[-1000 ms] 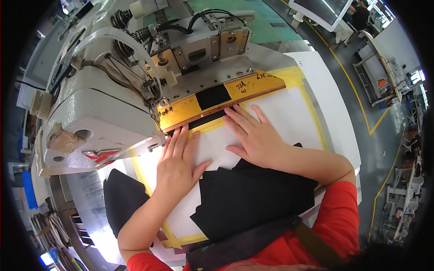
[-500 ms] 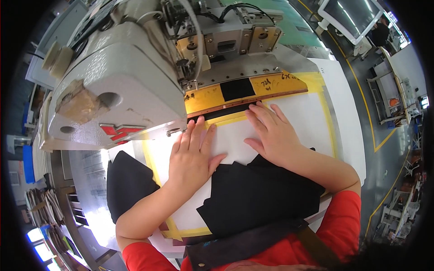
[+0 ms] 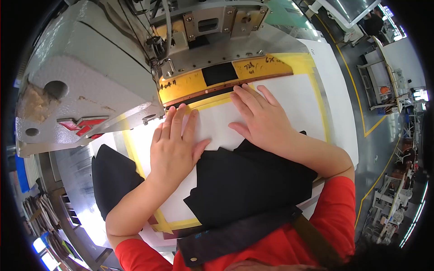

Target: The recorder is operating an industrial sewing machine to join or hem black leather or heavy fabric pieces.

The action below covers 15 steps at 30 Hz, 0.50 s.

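Observation:
My left hand (image 3: 174,144) lies flat with fingers stretched out. Its fingertips touch the left end of a narrow black fabric strip (image 3: 208,99) that shows along the front edge of a yellow clamp plate (image 3: 181,86). My right hand (image 3: 262,115) is also open and flat, its fingertips on the right part of the same strip. How far the strip runs beneath the plate is hidden. A black fabric piece (image 3: 253,183) spreads over the near edge of the white work plate (image 3: 217,124), partly under my right forearm. Another black piece (image 3: 113,176) lies left of my left forearm.
A large grey sewing machine head (image 3: 95,86) stands close by my left hand. Metal clamp parts (image 3: 217,27) rise behind the yellow plate. Yellow tape (image 3: 318,99) borders the work plate. A monitor (image 3: 350,9) is at the far right, with benches (image 3: 384,77) beyond.
The whole view has shifted, so the machine and table appear further left and slightly higher. Both hands stay flat at the strip, with little visible movement against the clamp plate.

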Each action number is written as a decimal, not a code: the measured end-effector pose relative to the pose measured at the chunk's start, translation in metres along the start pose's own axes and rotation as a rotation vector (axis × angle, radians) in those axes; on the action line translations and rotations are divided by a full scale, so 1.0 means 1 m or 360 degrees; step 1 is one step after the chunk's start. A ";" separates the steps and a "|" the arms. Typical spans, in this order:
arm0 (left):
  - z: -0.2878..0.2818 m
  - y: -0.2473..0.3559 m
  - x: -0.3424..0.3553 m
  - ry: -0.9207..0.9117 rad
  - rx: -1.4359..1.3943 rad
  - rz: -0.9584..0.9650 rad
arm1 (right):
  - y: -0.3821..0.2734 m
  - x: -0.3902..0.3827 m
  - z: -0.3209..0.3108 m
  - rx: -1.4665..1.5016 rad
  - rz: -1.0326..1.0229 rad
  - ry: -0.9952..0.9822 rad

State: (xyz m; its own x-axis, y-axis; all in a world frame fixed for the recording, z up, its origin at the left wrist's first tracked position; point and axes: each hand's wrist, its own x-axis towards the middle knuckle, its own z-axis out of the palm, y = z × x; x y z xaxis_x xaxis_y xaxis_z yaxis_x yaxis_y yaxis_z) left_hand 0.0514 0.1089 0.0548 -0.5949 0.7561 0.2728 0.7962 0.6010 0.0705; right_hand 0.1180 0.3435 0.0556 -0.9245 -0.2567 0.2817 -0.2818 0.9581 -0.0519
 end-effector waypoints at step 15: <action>-0.029 0.021 -0.010 0.0095 -0.0801 0.0376 | -0.035 -0.023 -0.035 0.0848 -0.0274 -0.0192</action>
State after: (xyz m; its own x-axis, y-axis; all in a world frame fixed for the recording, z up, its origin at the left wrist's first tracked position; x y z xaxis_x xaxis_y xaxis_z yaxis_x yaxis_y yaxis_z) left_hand 0.0775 0.1065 0.0809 -0.3979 0.8306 0.3895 0.8705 0.2078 0.4462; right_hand 0.1578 0.3198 0.0846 -0.8678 -0.4460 0.2190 -0.4923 0.7126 -0.4999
